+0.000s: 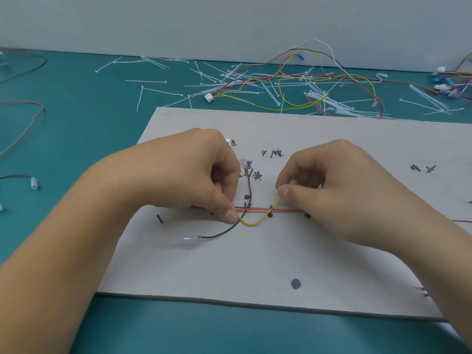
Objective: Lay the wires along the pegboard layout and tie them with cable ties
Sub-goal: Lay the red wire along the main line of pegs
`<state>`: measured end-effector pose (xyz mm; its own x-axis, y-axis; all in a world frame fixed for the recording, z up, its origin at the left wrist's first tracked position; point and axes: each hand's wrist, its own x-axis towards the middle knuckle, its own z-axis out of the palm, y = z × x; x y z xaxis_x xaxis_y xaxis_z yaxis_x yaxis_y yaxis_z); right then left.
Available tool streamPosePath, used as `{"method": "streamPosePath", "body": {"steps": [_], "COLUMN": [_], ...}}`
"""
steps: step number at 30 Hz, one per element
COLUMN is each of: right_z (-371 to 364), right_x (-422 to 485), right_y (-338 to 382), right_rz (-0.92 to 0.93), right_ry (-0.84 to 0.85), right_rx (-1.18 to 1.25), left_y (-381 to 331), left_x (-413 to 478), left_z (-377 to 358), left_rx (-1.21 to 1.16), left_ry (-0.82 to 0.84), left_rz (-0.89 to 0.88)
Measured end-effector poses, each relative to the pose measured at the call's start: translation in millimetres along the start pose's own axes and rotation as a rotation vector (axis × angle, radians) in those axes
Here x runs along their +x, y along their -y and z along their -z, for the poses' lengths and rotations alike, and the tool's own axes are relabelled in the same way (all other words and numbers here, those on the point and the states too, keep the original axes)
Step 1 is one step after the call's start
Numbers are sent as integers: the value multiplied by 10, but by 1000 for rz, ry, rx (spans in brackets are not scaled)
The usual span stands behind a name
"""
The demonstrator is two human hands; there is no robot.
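Yellow wire (255, 223) looped on the pegboard (229, 264), mid-frame.
Left hand (204, 175) pinches its bend down, likely as an anchor; right hand (332, 190) pinches the free end, apparently steering it across the red wire (286, 210).

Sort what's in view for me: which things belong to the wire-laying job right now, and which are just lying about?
In the job: thin yellow wire, pinched by left hand and right hand; straight red wire; curved black wire; flat grey pegboard.
Lying about: scattered white cable ties, tangled coloured wire bundle, loose black wire at left.
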<state>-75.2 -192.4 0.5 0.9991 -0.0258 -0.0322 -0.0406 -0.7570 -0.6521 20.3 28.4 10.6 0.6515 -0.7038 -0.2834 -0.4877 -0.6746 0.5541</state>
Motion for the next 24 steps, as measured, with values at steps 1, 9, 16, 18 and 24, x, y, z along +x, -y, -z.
{"method": "streamPosePath", "body": {"steps": [1,9,16,18,24], "right_z": [-5,27,117,142,35], "right_x": [19,127,117,98,242], "right_y": [2,152,101,78,99], "right_rz": [-5,-21,0,25,18], "right_ry": [-20,-66,-3,-4,-94], "right_rx": [16,245,414,473,216], "left_y": [0,-14,13,22,13], "left_x": [5,22,27,25,39], "left_z": [-4,-8,-7,-3,-35], "left_rx": [1,-7,-66,-72,-36], "left_ry": [-8,-29,20,29,11], "left_rz": [-4,-3,0,-5,-1]}}
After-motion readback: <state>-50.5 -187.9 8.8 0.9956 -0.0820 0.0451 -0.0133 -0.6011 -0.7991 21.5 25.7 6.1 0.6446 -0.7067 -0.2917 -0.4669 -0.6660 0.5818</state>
